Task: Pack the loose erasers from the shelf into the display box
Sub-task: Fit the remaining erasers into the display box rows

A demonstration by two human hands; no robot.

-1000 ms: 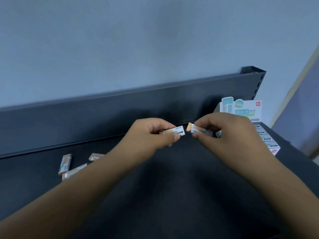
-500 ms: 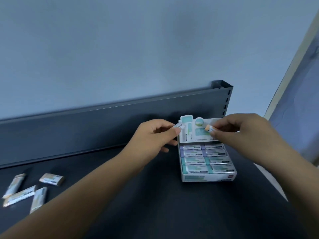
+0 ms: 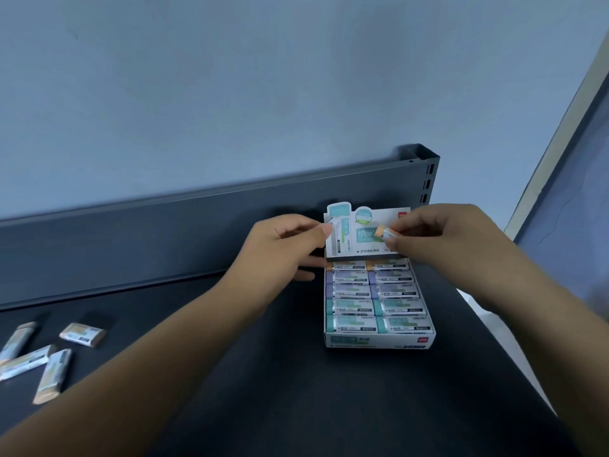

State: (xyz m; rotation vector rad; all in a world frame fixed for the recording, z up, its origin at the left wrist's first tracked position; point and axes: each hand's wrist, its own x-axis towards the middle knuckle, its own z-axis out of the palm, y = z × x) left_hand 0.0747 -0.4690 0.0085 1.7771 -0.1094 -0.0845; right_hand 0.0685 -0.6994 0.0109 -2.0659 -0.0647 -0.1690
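Note:
The display box stands on the dark shelf, right of centre, its printed header card upright at the back and two columns of wrapped erasers inside. My left hand hovers at the box's back left corner, pinching a small eraser whose end barely shows at the fingertips. At the back right corner my right hand pinches an orange-ended eraser in front of the header card. Several loose erasers lie at the far left of the shelf.
The shelf's dark back panel rises behind the box, ending in a slotted upright post. The shelf's right edge runs diagonally just right of the box. A pale wall is behind.
Both hands carried their erasers from mid-shelf to the back of the display box. The view swung so the box now sits in front and the loose erasers at far left.

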